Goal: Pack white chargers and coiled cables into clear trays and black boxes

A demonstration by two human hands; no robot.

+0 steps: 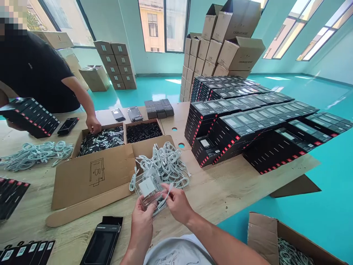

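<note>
My left hand and my right hand meet low in the middle of the view. Together they grip a clear plastic tray with a white charger block in it and a coiled white cable at its right side. Both hands are closed in a pinch on it. Just behind lies a pile of coiled white cables on the wooden table. An open black retail box lies at the left of my left wrist.
Black retail boxes are stacked in rows at the right. An open cardboard carton holds dark parts. A co-worker's hand rests on its rim; that person holds a stack of black boxes. More cables lie left. Cardboard cartons stand behind.
</note>
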